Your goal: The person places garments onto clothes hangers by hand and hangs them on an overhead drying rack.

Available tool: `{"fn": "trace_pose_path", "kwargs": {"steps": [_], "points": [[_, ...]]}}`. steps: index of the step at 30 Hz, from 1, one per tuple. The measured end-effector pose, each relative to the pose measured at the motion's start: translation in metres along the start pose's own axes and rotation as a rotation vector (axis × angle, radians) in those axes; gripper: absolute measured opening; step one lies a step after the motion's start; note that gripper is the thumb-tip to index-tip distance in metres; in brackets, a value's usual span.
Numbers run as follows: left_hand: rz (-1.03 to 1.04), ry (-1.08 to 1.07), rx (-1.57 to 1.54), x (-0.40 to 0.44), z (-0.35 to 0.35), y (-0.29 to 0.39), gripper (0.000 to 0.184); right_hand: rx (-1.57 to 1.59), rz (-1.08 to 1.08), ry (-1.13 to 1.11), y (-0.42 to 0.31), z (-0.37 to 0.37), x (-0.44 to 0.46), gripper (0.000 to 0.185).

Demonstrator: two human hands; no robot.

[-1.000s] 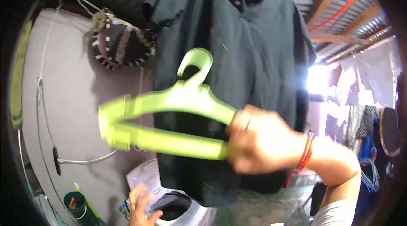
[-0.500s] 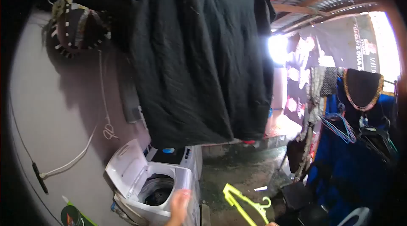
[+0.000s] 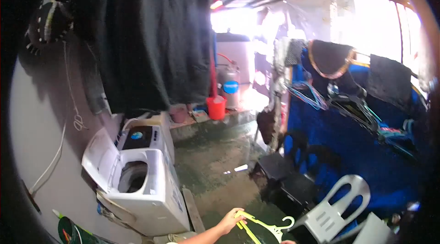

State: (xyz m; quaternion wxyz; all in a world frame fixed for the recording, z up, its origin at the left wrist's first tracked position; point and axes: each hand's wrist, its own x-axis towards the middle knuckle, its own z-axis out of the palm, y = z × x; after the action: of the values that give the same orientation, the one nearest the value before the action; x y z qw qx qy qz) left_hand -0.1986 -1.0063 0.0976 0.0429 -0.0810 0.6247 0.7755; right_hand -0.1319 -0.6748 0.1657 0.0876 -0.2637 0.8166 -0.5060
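Note:
A yellow-green clothes hanger [image 3: 275,229] is at the bottom centre of the head view, its hook up and to the right. My left hand [image 3: 230,222] is closed around the hanger's left shoulder end. At the lower frame edge, only a sliver of my right hand [image 3: 288,242] shows, against the hanger's right part under the hook; most of it is cut off. Above and to the left hangs a large black shirt [image 3: 156,38], apart from both hands.
On the left a white washing machine [image 3: 156,161] stands with its lid [image 3: 98,159] up. A red bucket [image 3: 216,108] sits on a ledge behind. To the right are a grey plastic chair [image 3: 337,207], a blue sheet [image 3: 353,152] and several hangers [image 3: 309,95] on a line.
My left hand has moved right from in front of the washing machine and taken hold of the hanger. The view has turned right, so the black shirt appears farther left.

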Motion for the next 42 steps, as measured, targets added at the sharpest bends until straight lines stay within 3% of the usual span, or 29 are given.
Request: {"fn": "trace_pose_path", "kwargs": {"steps": [1,2,3,4,5,7,10,12,13,20,22,26,28,30,32,33,34,35,36,38,41,42], "points": [[-0.029,-0.062,-0.082,-0.005,0.027,-0.006,0.034,-0.214,-0.287,0.195,-0.002,-0.011,-0.027,0.03],[-0.088,-0.141,-0.157,-0.014,0.057,-0.017,0.033,-0.149,-0.113,0.335,0.024,-0.009,-0.068,0.031],[-0.06,-0.216,-0.108,-0.029,0.091,-0.023,0.031,-0.142,-0.077,0.527,0.021,-0.011,-0.104,0.028],[-0.044,-0.309,-0.06,-0.045,0.128,-0.029,0.03,0.197,0.101,0.625,0.03,-0.012,-0.144,0.039],[-0.032,-0.397,-0.101,-0.058,0.162,-0.046,0.03,-0.065,0.226,0.566,0.043,-0.022,-0.195,0.061],[-0.084,-0.559,-0.098,-0.094,0.228,-0.067,0.029,0.449,0.509,0.671,0.006,-0.029,-0.265,0.053],[-0.277,-0.807,-0.131,-0.146,0.315,-0.087,0.026,0.563,0.701,0.766,-0.033,-0.04,-0.356,0.018],[-0.32,-0.916,-0.073,-0.172,0.367,-0.105,0.021,0.522,0.791,0.848,-0.04,-0.035,-0.417,0.016],[-0.239,-0.997,0.123,-0.181,0.39,-0.105,0.021,0.475,0.804,0.919,-0.047,-0.033,-0.438,0.018],[-0.26,-1.122,0.317,-0.196,0.509,-0.15,0.023,0.233,0.963,1.225,-0.012,-0.01,-0.524,0.023],[-0.17,-1.095,0.447,-0.181,0.544,-0.174,0.021,0.272,0.866,1.344,-0.001,-0.024,-0.528,0.017],[-0.102,-1.01,0.571,-0.149,0.628,-0.199,0.022,0.198,0.942,1.449,0.034,-0.069,-0.551,0.025],[-0.104,-1.109,0.586,-0.123,0.677,-0.234,0.024,0.211,0.973,1.497,0.045,-0.106,-0.563,0.027],[0.068,-1.114,0.78,-0.119,0.732,-0.251,0.029,0.236,1.01,1.546,0.057,-0.142,-0.579,0.029],[0.564,-1.061,0.766,-0.111,0.789,-0.287,0.037,0.398,1.078,1.549,0.064,-0.168,-0.595,0.029],[0.81,-1.075,0.772,-0.109,0.824,-0.285,0.039,0.523,1.039,1.68,0.062,-0.181,-0.594,0.028],[0.756,-1.069,0.781,-0.109,0.859,-0.285,0.04,0.57,0.927,1.779,0.063,-0.194,-0.595,0.026],[0.955,-1.008,0.81,-0.103,0.893,-0.295,0.047,0.613,0.91,1.76,0.072,-0.2,-0.605,0.022],[1.023,-0.94,0.889,-0.098,0.922,-0.301,0.051,0.658,0.896,1.739,0.081,-0.203,-0.615,0.019],[1.16,-0.788,1.044,-0.09,0.965,-0.311,0.058,0.362,0.887,1.605,0.098,-0.224,-0.618,0.016],[0.586,-1.182,1.443,-0.075,0.984,-0.311,0.062,0.207,0.788,1.557,0.133,-0.258,-0.612,0.024],[0.61,-1.229,1.321,-0.07,0.978,-0.318,0.059,0.197,0.744,1.563,0.149,-0.27,-0.612,0.028]]}}
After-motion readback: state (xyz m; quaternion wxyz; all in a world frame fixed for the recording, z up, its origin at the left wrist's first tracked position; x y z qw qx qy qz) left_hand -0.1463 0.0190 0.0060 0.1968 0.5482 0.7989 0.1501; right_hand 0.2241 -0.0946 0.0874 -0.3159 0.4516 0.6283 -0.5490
